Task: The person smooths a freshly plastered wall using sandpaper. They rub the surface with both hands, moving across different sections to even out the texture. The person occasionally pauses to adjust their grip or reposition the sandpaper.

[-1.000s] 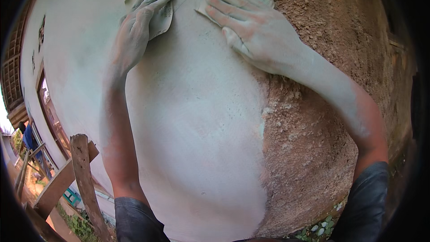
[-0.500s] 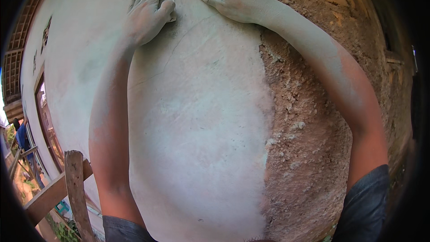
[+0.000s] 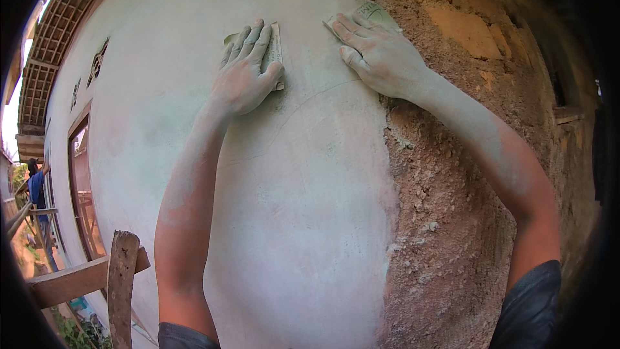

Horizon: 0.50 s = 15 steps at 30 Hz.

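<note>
Dust coats both my hands, which press sheets of sandpaper against the pale plastered wall (image 3: 297, 207). Under the long, flat fingers of my left hand (image 3: 244, 79) lies one sheet of sandpaper (image 3: 276, 45), its edge held by the thumb. My right hand (image 3: 381, 58) holds a second, greenish sheet of sandpaper (image 3: 376, 13) near the border between smooth plaster and rough brown wall. Its upper part shows past the fingertips; the rest is hidden beneath the palm.
Rough, crumbly wall (image 3: 439, 207) with exposed bricks (image 3: 462, 29) runs along the right. A wooden post and rail (image 3: 123, 284) stand at lower left. Farther left are a window frame (image 3: 82, 187), roof eaves (image 3: 55, 58) and another person (image 3: 37, 190) in blue beside the wall.
Both hands and their sheets now appear lower in the view, the left one also farther right. The view itself has shifted, showing more of the upper wall and eaves.
</note>
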Each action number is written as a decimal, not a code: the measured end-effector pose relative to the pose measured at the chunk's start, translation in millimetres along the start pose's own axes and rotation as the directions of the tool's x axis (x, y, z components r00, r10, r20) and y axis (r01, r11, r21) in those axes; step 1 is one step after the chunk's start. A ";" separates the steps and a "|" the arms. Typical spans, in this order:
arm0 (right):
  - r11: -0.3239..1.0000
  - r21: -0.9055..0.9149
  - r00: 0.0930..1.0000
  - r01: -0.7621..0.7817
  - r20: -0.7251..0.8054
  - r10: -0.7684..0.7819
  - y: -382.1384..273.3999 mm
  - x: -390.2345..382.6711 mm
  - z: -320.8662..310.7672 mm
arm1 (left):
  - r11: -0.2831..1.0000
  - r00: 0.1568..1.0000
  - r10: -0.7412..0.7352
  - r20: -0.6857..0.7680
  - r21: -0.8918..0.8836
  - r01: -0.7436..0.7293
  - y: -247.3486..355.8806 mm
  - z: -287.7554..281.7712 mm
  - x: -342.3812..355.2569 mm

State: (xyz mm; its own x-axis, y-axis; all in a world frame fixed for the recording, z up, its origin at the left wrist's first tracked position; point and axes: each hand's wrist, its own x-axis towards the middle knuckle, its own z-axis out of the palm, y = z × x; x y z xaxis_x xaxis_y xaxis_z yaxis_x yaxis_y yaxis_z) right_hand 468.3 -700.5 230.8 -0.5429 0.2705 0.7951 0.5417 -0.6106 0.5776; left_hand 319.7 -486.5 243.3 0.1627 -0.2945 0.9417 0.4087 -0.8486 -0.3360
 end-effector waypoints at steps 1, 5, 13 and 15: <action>0.999 0.033 1.000 0.026 0.006 -0.026 -15.2 -10.5 -0.3 | 1.000 1.000 0.000 -0.004 0.006 0.000 0.6 3.1 -0.7; 0.797 0.483 0.836 0.361 0.210 -0.507 -101.1 -90.6 -43.6 | 1.000 0.997 0.012 -0.072 0.028 -0.010 -6.0 0.6 -3.1; 1.000 0.009 0.999 0.025 0.038 -0.025 -0.7 2.0 -1.0 | 0.999 0.999 0.005 -0.053 0.053 -0.002 6.4 4.7 -0.4; 0.997 0.066 0.998 0.037 0.039 -0.039 -19.5 -0.2 0.1 | 0.996 0.998 0.010 -0.059 0.093 -0.004 1.3 7.2 -1.6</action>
State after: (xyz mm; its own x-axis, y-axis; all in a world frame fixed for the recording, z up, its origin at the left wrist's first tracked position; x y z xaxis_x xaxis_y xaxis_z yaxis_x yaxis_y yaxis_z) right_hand 457.9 -688.6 219.4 -0.5386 0.3228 0.7783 0.5627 -0.5498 0.6174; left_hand 326.5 -484.0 241.2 0.1131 -0.3282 0.9378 0.4901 -0.8026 -0.3400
